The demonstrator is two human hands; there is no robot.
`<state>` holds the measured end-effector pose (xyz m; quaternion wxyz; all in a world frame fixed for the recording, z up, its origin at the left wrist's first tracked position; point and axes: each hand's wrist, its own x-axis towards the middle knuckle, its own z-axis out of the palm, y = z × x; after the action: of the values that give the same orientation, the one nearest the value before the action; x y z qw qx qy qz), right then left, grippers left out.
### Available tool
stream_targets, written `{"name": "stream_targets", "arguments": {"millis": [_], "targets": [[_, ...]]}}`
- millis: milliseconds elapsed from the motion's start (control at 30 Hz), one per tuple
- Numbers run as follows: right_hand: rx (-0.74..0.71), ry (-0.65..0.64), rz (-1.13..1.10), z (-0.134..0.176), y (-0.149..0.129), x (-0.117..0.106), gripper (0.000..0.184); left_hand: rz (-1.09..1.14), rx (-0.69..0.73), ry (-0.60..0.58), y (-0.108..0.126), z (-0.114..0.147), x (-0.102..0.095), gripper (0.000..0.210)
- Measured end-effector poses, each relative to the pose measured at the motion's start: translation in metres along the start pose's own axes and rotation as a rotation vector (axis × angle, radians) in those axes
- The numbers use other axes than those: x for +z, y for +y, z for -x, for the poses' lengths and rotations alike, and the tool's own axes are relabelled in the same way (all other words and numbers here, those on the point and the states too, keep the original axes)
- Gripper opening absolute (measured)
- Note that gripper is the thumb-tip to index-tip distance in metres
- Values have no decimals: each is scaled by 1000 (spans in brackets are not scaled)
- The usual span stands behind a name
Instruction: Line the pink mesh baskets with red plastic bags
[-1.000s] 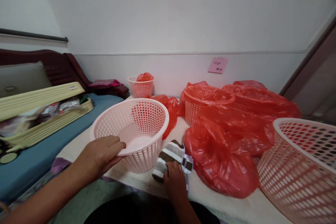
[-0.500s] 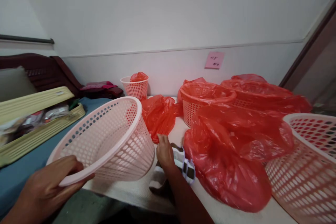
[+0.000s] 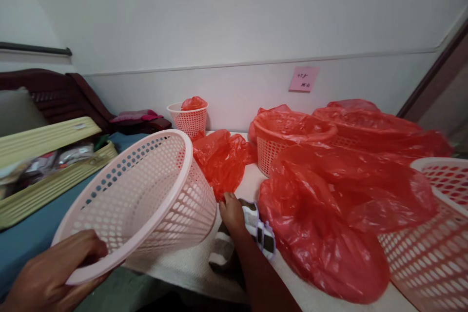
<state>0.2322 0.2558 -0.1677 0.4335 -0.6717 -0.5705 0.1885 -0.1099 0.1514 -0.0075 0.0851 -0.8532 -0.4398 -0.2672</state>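
Note:
My left hand (image 3: 60, 265) is closed around the near rim of a pale pink plastic basket (image 3: 199, 200). The basket leans over, its mouth facing left and toward me. Just right of it, my right hand (image 3: 232, 212) has its fingers closed at the near end of a crumpled red plastic bag (image 3: 223, 161), which narrows toward them. The fingertips are partly hidden. Under my right forearm lies a striped cloth (image 3: 252, 217) in brown, white and grey.
Baskets lined with red bags (image 3: 270, 153) stand at the back right. A large red bag (image 3: 329, 243) spreads in front, beside another pink basket (image 3: 431, 253). A small basket (image 3: 190, 122) is by the wall. At left lies an open cream-coloured case (image 3: 98, 163). The white tabletop's (image 3: 175, 270) edge is near me.
The tilted basket's rim has come slightly lower and nearer with my left hand. My right hand stays at the bag's near end. The view has shifted a little.

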Motion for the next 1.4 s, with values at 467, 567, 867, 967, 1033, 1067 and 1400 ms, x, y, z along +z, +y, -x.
{"name": "stream_targets", "arguments": {"millis": [467, 567, 867, 967, 1033, 1067, 1400], "targets": [[282, 194, -858, 100, -32, -91, 39, -31, 325, 13, 58, 0, -21, 18], [212, 242, -851, 107, -61, -123, 33, -74, 430, -19, 71, -3, -25, 17], [-642, 445, -283, 111, -198, -209, 17, -184, 397, -59, 94, -17, -24, 14], [-918, 298, -128, 109, -235, -200, 17, -184, 379, -62, 96, -16, -25, 14], [-986, 161, -54, 104, -249, -181, 13, -178, 378, -35, 96, -16, -24, 16], [-983, 69, -7, 100, -253, -170, 13, -177, 378, -18, 96, -15, -24, 16], [-697, -608, 307, 85, -243, -123, 35, -138, 408, 34, 99, -18, -22, 22]]}}
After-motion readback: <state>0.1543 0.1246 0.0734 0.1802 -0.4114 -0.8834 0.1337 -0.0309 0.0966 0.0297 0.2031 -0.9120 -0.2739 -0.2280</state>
